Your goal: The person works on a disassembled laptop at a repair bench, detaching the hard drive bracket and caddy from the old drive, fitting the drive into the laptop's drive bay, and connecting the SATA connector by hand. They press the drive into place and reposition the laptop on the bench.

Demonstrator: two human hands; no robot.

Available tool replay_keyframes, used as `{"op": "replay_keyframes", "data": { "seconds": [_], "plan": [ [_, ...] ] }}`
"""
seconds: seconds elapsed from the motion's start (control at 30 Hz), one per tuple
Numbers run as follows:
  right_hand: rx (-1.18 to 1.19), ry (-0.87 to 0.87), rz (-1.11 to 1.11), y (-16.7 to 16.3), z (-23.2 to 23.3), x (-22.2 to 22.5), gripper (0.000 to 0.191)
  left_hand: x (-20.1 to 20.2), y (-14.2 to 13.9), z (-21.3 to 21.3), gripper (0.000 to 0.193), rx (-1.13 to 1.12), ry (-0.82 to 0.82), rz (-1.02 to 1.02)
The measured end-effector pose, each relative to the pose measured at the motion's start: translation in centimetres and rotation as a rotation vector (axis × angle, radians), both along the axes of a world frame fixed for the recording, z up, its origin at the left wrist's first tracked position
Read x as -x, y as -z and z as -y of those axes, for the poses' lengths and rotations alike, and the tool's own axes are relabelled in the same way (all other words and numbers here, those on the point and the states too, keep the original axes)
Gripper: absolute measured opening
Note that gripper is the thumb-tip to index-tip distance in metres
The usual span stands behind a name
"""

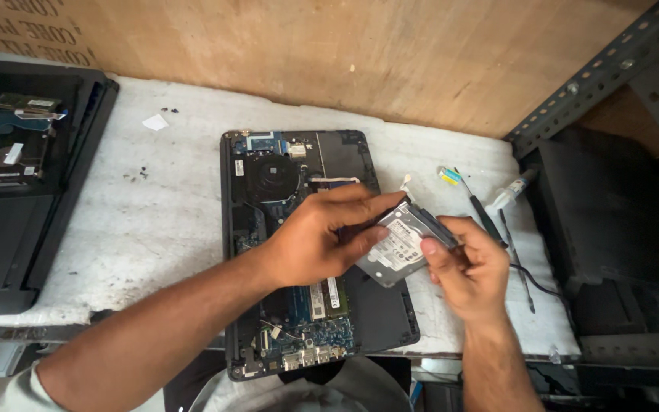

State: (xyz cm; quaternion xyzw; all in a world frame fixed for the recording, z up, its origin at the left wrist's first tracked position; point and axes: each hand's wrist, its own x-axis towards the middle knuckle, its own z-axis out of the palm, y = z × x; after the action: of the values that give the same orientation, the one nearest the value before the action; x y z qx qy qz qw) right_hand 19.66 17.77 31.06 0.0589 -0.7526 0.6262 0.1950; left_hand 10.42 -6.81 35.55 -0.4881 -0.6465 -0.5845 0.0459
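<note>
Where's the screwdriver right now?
The screwdriver lies on the white bench right of the opened laptop, just beyond the right hand, beside a syringe.

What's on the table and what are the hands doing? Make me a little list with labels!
left hand: grips the hard drive from above
right hand: holds the drive's right edge
below them: opened laptop, fan and circuit boards showing
right of laptop: screwdriver, syringe
far left: second opened laptop
surface: white table
</note>
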Motion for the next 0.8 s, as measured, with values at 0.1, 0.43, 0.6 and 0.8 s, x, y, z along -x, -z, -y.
{"op": "replay_keyframes", "data": {
  "seconds": [0.1,0.43,0.6,0.8],
  "plan": [
    [-0.008,0.009,-0.009,0.1,0.6,0.2,0.026,-0.6,-0.4,0.3,0.050,0.050,-0.109,-0.100],
    [0.193,-0.204,-0.035,0.6,2.1,0.4,0.032,-3.4,-1.1,0.4,0.101,0.212,-0.454,-0.368],
    [0.161,-0.220,-0.131,1.8,1.7,0.1,0.053,-3.4,-1.3,1.0,0.097,0.194,-0.340,-0.240],
    [0.239,-0.238,-0.409,0.8,1.3,-0.3,0.051,-3.3,-0.7,1.5,0.094,0.014,0.245,0.403]
  ]
}}
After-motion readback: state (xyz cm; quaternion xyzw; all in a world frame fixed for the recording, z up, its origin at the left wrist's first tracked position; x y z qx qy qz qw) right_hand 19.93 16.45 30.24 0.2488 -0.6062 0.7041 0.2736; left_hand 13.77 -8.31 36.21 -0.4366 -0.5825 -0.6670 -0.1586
